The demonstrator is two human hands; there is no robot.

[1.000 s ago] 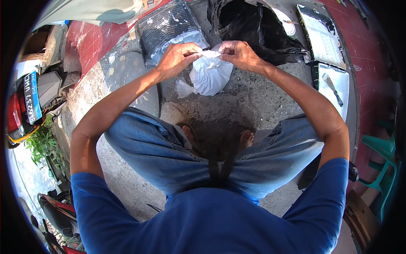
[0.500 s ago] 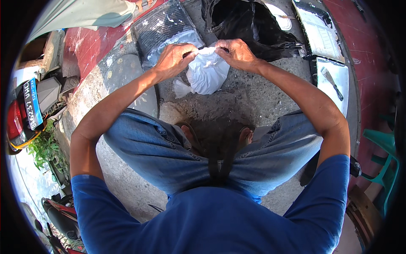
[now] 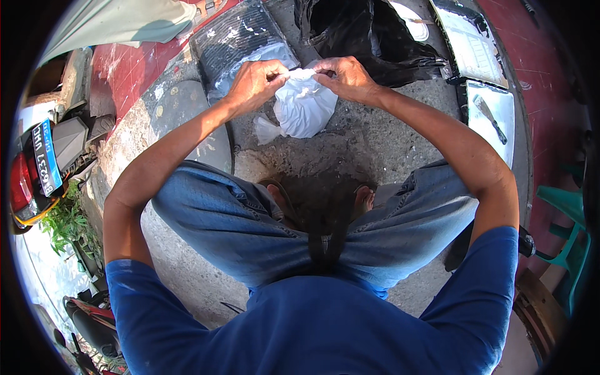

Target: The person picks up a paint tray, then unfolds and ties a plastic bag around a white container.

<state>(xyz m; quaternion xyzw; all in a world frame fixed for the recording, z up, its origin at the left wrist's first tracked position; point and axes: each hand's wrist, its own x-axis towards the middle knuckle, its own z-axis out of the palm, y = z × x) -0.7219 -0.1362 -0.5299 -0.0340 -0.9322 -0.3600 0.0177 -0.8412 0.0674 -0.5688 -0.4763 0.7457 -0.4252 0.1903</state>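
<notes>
A white plastic bag [image 3: 305, 111], bulging and partly full, hangs or rests in front of me above the concrete ground. My left hand [image 3: 257, 83] pinches its upper left edge. On the other side, my right hand [image 3: 347, 79] grips the upper right edge between thumb and fingers. The bag's top is drawn out between both hands, and one knotted-looking corner sticks out at its lower left. What lies inside the bag is hidden.
Beyond my left hand lies a dark ribbed tray [image 3: 240, 39] smeared with white. A black plastic sheet or bag [image 3: 400, 53] spreads beyond my right hand. To the right, a putty knife [image 3: 490, 119] lies on a white panel [image 3: 507, 139]. A green plastic chair [image 3: 572, 234] stands farther right.
Both hands keep their hold on the white bag. They and the bag shift very slightly leftward in view, along with the surroundings.
</notes>
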